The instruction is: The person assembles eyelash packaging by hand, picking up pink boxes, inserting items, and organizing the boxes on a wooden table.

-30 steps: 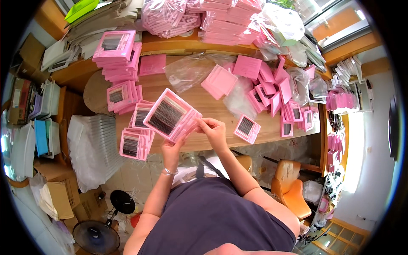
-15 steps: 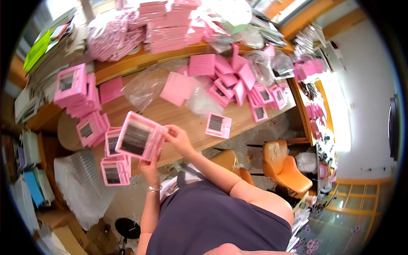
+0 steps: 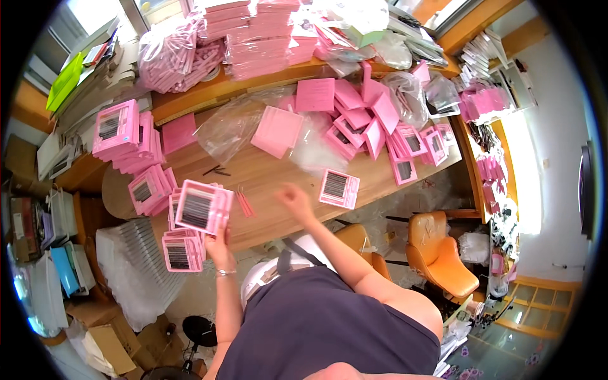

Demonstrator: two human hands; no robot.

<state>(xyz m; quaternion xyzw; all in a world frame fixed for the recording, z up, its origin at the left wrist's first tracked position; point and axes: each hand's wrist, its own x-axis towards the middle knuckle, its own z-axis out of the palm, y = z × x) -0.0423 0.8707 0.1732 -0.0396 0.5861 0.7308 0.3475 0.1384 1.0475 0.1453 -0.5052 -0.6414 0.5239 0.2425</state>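
Observation:
My left hand (image 3: 220,248) grips the lower right edge of a pink eyelash case (image 3: 201,208), tilted above the table's left end. Rows of black lash strips show through its window; another case may lie behind it. My right hand (image 3: 296,201) hovers over the table, apart from the held case, smeared by motion with its fingers unclear. To its right lies a single pink eyelash case (image 3: 339,189) with black strips. Pink tweezers (image 3: 244,201) rest on the wood between my hands. Beneath the held case, more eyelash cases (image 3: 182,251) stand at the table's edge.
Stacked pink cases (image 3: 123,136) rise at the left. A loose pile of pink cases (image 3: 373,123) covers the far right of the table (image 3: 266,183). Clear plastic bags (image 3: 228,123) and dark thin sticks (image 3: 216,170) lie farther back. Orange chairs (image 3: 437,253) stand at the right.
My right hand has let go of the eyelash case and moved right, away from it. My left hand still holds the case, now slightly lower. The tweezers and dark sticks have come into sight.

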